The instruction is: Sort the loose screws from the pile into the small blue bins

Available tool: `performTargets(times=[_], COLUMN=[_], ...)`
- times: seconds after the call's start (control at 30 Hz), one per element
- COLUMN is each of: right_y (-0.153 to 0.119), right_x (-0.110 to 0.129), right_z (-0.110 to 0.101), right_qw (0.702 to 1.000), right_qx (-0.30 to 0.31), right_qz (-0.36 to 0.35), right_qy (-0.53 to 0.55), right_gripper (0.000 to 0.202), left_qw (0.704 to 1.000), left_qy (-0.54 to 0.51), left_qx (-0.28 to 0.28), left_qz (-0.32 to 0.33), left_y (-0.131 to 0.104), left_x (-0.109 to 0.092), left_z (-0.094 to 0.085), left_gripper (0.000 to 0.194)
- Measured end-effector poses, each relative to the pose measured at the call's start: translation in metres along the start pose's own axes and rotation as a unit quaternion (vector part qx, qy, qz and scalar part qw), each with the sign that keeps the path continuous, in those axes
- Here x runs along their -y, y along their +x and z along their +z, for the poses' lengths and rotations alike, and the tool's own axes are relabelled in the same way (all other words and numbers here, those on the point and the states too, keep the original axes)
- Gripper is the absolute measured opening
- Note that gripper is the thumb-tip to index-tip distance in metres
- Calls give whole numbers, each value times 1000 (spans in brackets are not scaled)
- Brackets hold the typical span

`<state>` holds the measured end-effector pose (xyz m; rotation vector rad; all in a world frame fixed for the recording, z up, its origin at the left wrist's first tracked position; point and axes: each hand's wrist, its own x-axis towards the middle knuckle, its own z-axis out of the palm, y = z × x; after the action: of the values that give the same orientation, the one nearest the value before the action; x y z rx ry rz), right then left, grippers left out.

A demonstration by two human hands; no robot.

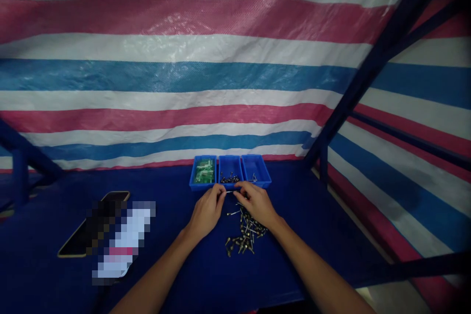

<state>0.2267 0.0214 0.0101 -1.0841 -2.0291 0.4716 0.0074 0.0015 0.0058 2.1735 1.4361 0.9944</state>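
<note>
Two bare, sleeveless forearms, unadorned

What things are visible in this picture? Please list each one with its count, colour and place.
small blue plastic bins: three, blue, in a row at the table's back
loose metal pins: many, brass-grey, heaped below the hands
thin metal pin: one, silver, between both hands
dark flat phone: one, black, left on table
blue table: one, blue
striped tarp: one, red, white, blue, behind
left hand: one, pinching pin
right hand: one, pinching pin

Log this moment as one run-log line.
left hand: pinching thin pin | right hand: pinching same pin | loose pins: under hands | three blue bins: behind
</note>
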Motion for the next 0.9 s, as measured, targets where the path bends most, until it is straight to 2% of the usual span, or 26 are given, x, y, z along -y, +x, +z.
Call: performTargets(times=[0.17, 0.37, 0.5, 0.6, 0.7, 0.9], right_y=[1, 4, 7, 11, 14, 13], right_x=[4, 12, 6, -2, -6, -2], right_z=[-1, -5, -1, 3, 2, -5], right_qw=[1000, 998, 983, 939, 895, 795], right_qx=[20, -4, -24, -13, -9, 21], right_qz=[-8, -10, 50, 135, 161, 202], right_qy=[1, 64, 173, 317, 417, 572], right_gripper=[15, 17, 18, 26, 31, 29], left_qw=[999, 998, 997, 997, 997, 999], left_qy=[-36, -55, -58, -59, -54, -35], left_qx=[-9, -7, -1, 5, 8, 6], left_qz=[-8, -25, -44, -57, -53, -35], left_y=[2, 4, 5, 5, 5, 5], left_x=[-2, -4, -6, -6, -5, -3], left_z=[-1, -3, -5, -5, -4, 0], left_gripper=[24, 27, 30, 33, 33, 29])
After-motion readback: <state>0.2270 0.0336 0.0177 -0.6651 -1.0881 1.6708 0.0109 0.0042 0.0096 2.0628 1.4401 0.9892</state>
